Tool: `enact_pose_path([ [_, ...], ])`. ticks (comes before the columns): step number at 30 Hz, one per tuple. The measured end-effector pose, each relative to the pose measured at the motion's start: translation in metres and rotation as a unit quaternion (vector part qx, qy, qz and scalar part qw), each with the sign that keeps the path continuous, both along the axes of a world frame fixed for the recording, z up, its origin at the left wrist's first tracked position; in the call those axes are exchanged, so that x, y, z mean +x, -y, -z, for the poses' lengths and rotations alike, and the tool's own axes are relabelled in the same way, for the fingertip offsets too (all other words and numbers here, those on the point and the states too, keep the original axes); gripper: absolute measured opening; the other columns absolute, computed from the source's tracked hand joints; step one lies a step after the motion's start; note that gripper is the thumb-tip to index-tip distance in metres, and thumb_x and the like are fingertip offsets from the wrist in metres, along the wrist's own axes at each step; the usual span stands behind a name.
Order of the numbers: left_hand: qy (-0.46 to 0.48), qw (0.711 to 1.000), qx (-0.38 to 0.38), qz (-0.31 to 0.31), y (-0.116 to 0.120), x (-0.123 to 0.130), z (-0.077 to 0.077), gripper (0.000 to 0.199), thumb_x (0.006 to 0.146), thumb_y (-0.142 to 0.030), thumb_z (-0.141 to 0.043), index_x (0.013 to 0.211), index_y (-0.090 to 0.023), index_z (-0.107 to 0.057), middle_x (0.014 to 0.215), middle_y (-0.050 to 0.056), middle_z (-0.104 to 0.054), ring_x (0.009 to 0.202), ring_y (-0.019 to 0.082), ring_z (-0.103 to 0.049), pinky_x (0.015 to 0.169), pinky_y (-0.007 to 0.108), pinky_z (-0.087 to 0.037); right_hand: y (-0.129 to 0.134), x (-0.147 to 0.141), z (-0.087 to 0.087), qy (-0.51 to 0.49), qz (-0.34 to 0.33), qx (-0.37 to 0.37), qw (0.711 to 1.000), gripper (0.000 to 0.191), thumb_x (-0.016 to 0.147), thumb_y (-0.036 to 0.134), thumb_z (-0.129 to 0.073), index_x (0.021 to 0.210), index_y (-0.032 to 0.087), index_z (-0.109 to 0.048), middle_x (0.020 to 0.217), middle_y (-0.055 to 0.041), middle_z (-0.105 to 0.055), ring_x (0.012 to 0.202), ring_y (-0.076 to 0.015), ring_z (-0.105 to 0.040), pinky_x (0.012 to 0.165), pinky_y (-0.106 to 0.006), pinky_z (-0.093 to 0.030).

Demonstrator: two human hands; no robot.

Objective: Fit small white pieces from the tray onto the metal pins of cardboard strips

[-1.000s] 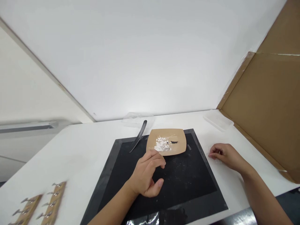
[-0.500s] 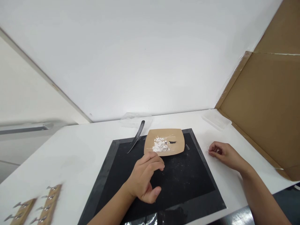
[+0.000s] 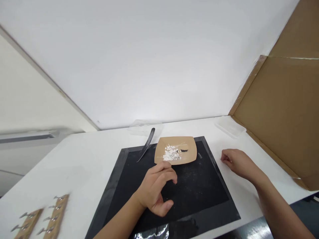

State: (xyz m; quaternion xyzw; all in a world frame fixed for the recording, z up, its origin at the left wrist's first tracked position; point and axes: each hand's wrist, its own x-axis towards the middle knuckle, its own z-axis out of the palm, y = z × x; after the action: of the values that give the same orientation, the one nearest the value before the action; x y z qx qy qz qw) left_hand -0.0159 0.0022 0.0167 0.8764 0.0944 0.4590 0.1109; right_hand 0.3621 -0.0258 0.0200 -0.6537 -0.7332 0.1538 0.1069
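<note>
My left hand (image 3: 159,189) is over the black mat (image 3: 199,186), palm down, fingers bent and thumb apart, with nothing between them. Just beyond its fingertips lies a tan paper tray (image 3: 191,142) holding a pile of small white pieces (image 3: 171,153) and a dark sliver (image 3: 184,150). To the right of the mat, my right hand (image 3: 233,161) is at the white tabletop with its fingers curled closed. Whatever its fingertips may hold is hidden. Black-handled curved tweezers (image 3: 147,145) lie at the mat's back left edge.
A small clear piece (image 3: 200,155) lies right of the tray. Clear plastic film (image 3: 142,126) and a shallow clear container (image 3: 230,127) sit by the back wall. Wooden strips with metal hooks (image 3: 56,215) are at front left. A cardboard panel (image 3: 286,122) stands at right.
My right hand's fingers have closed further, and the tiny clear bits seen at its fingertips no longer show. My left hand keeps its pose; the view has shifted slightly.
</note>
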Motion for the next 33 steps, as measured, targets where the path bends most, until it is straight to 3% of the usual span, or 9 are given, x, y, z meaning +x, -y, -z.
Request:
enact_pose_path([
  [8,-0.017,1.0,0.005,0.0,0.001,-0.001,-0.001,0.037,0.097,-0.054,-0.05,0.105,-0.019,-0.06,0.079,0.005,-0.066,0.074,0.023,-0.061,0.072,0.039,-0.054,-0.028,0.01,0.001,0.017,0.042,-0.05,0.998,0.016,0.074,0.017,-0.08,0.069,0.025,-0.068,0.08,-0.0053,-0.073,0.068,-0.0218,-0.062,0.059,-0.033,-0.036],
  [17,-0.024,1.0,0.012,-0.003,0.001,0.001,-0.004,0.033,0.096,-0.052,-0.052,0.103,-0.02,-0.058,0.078,0.005,-0.066,0.074,0.023,-0.061,0.07,0.038,-0.053,-0.04,0.025,0.013,-0.062,0.067,-0.083,0.992,0.025,0.07,0.037,-0.09,0.071,0.024,-0.069,0.077,-0.0037,-0.073,0.065,-0.0206,-0.064,0.055,-0.031,-0.039],
  [24,-0.038,0.999,0.014,0.001,0.001,0.001,-0.004,0.03,0.095,-0.05,-0.051,0.102,-0.021,-0.057,0.078,0.004,-0.067,0.072,0.022,-0.061,0.071,0.038,-0.053,-0.045,0.035,0.025,-0.17,0.064,-0.105,0.978,0.039,0.065,0.051,-0.093,0.078,0.022,-0.07,0.081,-0.0035,-0.076,0.076,-0.0225,-0.07,0.064,-0.032,-0.049],
  [33,-0.036,0.999,0.016,-0.004,-0.001,0.0,-0.004,0.034,0.098,-0.052,-0.049,0.102,-0.021,-0.058,0.078,0.005,-0.066,0.074,0.023,-0.061,0.071,0.037,-0.052,-0.037,0.037,0.015,-0.281,0.001,-0.159,0.946,0.049,0.079,0.062,-0.083,0.104,0.022,-0.075,0.097,-0.0067,-0.078,0.094,-0.0239,-0.073,0.086,-0.037,-0.057],
])
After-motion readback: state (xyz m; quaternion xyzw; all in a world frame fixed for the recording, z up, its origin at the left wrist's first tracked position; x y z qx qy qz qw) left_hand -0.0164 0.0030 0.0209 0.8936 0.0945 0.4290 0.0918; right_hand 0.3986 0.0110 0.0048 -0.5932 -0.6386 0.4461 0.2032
